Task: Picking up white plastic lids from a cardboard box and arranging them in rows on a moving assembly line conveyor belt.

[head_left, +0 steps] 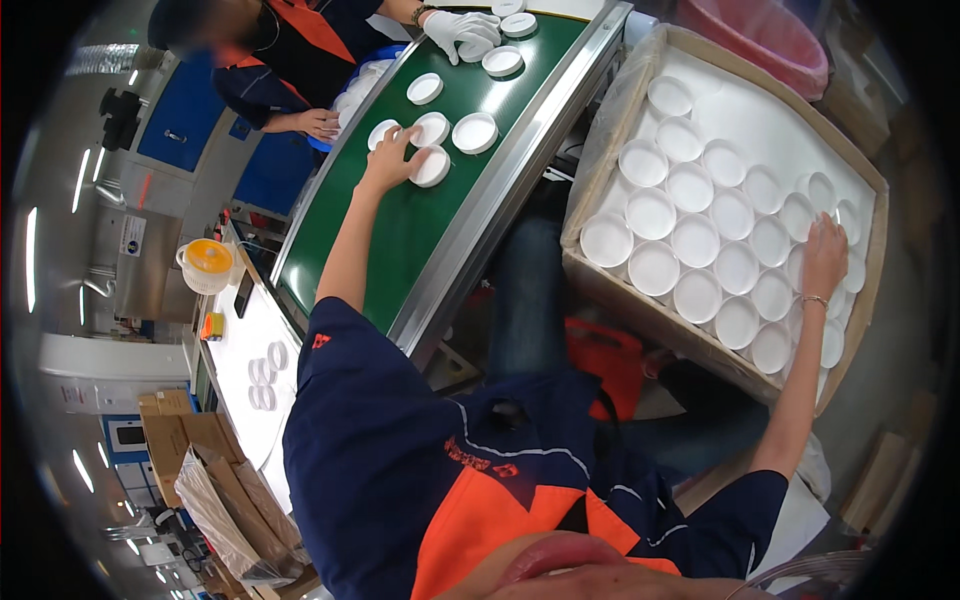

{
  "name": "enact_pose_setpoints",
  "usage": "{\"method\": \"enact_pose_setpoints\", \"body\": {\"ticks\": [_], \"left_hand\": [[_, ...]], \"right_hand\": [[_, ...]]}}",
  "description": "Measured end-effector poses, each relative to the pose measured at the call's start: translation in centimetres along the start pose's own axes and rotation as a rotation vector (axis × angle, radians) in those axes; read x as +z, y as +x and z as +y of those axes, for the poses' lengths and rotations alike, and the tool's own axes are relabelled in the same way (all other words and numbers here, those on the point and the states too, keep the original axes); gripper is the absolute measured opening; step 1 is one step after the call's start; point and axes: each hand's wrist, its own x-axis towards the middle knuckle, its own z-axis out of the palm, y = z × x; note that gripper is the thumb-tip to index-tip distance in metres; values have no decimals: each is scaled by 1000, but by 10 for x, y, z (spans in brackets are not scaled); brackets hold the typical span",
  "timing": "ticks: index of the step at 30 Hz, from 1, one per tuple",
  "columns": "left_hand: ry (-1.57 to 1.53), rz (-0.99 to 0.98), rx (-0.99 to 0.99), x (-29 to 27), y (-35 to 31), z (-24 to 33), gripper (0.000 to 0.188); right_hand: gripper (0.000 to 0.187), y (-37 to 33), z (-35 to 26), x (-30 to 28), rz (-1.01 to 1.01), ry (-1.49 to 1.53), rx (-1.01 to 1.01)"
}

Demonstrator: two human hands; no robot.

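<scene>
My left hand (393, 160) reaches over the green conveyor belt (345, 240), fingers spread, with nothing visibly lifted. Its fingertips are at two shallow white round lids, a nearer lid (430, 167) and a farther lid (431, 128). Another lid (475, 132) lies just to the right. My right hand (826, 262) is inside a lined cardboard box (700, 338), at its right side. The fingers point down and close together at the edge of a white lid (848, 222); their grip is partly hidden. Rows of similar lids lie flat in the box on a white sheet.
Across the belt, a co-worker's gloved hand (463, 35) touches lids, and their bare hand is by a blue bin (392, 52). A metal rail (480, 235) edges the belt. A pink tub (765, 40) stands behind the box. More lids (262, 372) lie on a white table at left.
</scene>
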Motion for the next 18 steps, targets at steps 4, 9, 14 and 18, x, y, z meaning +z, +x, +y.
{"method": "enact_pose_setpoints", "body": {"ticks": [4, 9, 14, 18], "left_hand": [[89, 0, 38, -11, -1, 11, 56], [-350, -105, -48, -2, -7, 10, 54], [-210, -249, -75, -11, 9, 1, 69], [-173, -547, -194, -25, 17, -8, 89]], "right_hand": [[37, -2, 1, -8, 73, -14, -70], [37, -1, -5, -11, 75, 8, -94], [37, 2, -10, -11, 66, 2, -76], [38, 4, -20, -9, 21, 14, -57]]}}
